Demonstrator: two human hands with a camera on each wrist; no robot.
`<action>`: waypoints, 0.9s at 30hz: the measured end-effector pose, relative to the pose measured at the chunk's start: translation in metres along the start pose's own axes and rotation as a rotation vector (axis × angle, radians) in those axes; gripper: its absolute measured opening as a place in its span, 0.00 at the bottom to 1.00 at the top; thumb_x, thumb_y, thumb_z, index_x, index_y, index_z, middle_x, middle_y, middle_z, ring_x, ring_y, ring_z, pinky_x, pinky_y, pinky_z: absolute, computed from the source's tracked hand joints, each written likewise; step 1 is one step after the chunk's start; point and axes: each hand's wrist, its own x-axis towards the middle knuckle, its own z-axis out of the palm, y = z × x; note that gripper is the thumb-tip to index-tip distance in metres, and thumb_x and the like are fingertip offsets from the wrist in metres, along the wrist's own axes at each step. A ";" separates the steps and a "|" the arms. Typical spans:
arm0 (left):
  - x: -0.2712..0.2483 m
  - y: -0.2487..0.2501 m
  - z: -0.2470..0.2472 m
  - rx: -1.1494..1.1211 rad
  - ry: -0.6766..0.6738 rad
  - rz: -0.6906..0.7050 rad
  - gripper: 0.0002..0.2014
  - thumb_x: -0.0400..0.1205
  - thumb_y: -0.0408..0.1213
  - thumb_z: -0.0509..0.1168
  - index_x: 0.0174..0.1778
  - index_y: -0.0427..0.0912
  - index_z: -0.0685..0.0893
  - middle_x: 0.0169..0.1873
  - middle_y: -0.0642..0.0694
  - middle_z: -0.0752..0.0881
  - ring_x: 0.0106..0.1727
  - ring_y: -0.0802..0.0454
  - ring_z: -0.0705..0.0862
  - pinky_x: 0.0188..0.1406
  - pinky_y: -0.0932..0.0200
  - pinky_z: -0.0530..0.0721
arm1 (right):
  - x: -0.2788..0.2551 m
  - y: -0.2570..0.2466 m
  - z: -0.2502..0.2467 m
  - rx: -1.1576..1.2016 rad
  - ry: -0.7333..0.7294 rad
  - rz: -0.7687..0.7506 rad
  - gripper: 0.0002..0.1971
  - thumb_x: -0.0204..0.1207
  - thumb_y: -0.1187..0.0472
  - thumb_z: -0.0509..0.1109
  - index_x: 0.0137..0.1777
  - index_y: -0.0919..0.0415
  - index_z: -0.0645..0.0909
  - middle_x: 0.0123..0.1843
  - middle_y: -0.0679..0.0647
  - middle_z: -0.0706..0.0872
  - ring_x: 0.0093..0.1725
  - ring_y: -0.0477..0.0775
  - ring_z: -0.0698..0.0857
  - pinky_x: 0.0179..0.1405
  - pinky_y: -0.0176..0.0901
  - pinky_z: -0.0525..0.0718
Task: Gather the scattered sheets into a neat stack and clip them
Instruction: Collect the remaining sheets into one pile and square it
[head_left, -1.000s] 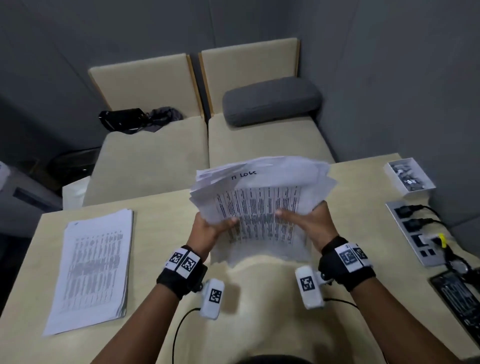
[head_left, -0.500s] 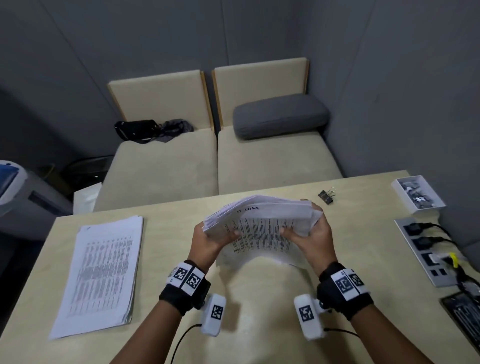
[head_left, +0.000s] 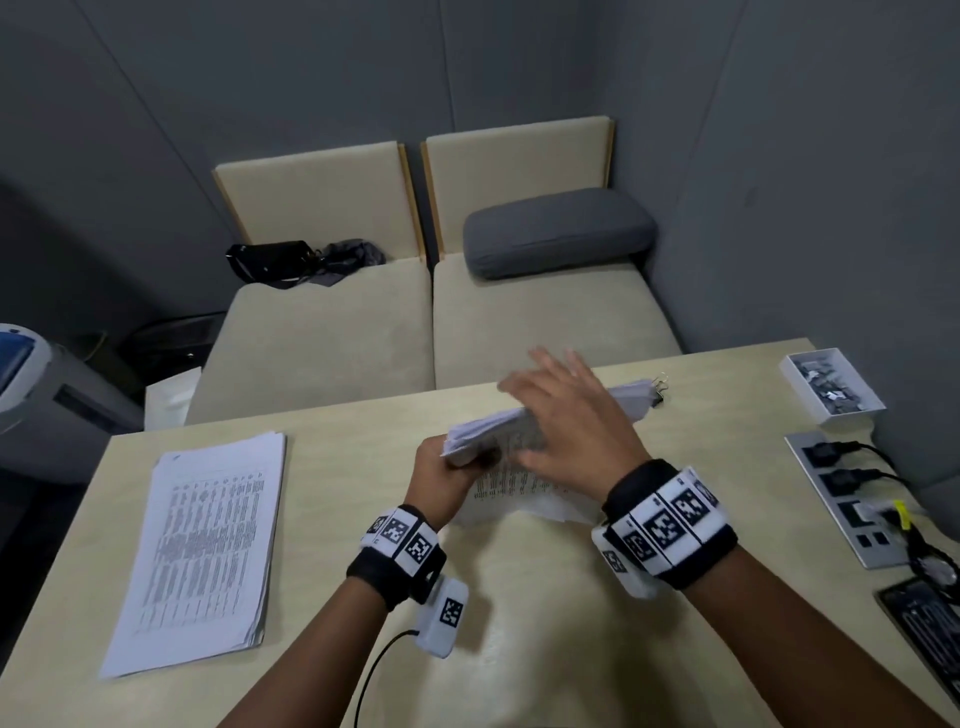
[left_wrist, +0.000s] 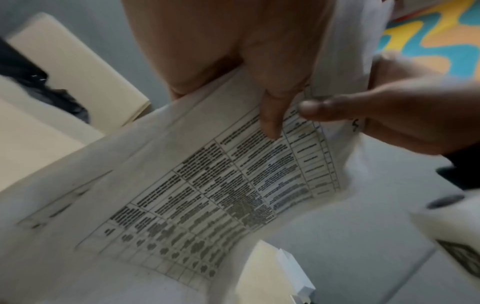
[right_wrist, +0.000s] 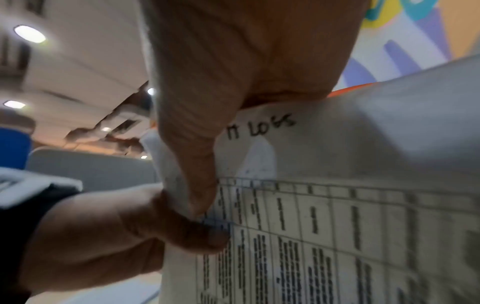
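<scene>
A loose stack of printed sheets (head_left: 480, 434) stands tilted on the beige table (head_left: 363, 447), its lower edge on the tabletop. My left hand (head_left: 441, 473) grips its left end, thumb on the printed face (right_wrist: 207, 236). My right hand (head_left: 566, 410) lies over the top of the stack with fingers straight and spread, blurred by motion; its thumb (right_wrist: 200, 185) touches the front sheet (right_wrist: 337, 205). The left wrist view shows the same printed table (left_wrist: 207, 195). A black binder clip (head_left: 660, 392) lies on the table just behind the stack's right end.
A second, tidy pile of printed sheets (head_left: 208, 551) lies at the table's left. At the right are a white box of clips (head_left: 831, 387), a power strip with plugs (head_left: 852, 499) and a dark device (head_left: 924, 623). Beige seats stand beyond the far edge.
The stack has come down from mid-air to the table and squared up. My right hand let go of its right edge and moved over the top, fingers spread. The left hand kept its grip.
</scene>
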 end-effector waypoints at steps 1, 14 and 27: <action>0.000 0.000 0.005 0.028 -0.032 -0.003 0.12 0.72 0.19 0.73 0.46 0.38 0.89 0.34 0.57 0.90 0.36 0.65 0.85 0.39 0.66 0.83 | 0.004 -0.004 0.001 -0.024 -0.083 -0.005 0.26 0.73 0.46 0.71 0.71 0.48 0.75 0.70 0.49 0.82 0.75 0.55 0.74 0.75 0.54 0.68; 0.006 -0.063 -0.068 -0.079 0.167 -0.336 0.36 0.62 0.34 0.84 0.66 0.39 0.78 0.66 0.39 0.83 0.67 0.43 0.80 0.64 0.47 0.79 | -0.026 0.080 -0.002 0.746 0.379 0.312 0.06 0.65 0.54 0.83 0.33 0.51 0.89 0.23 0.45 0.85 0.28 0.39 0.81 0.29 0.35 0.78; -0.001 -0.044 -0.050 -0.052 0.061 -0.243 0.19 0.64 0.34 0.82 0.46 0.51 0.84 0.41 0.50 0.89 0.47 0.46 0.87 0.45 0.53 0.86 | -0.069 0.097 0.092 1.317 0.323 0.596 0.14 0.59 0.62 0.83 0.45 0.57 0.88 0.37 0.42 0.92 0.38 0.42 0.89 0.36 0.32 0.85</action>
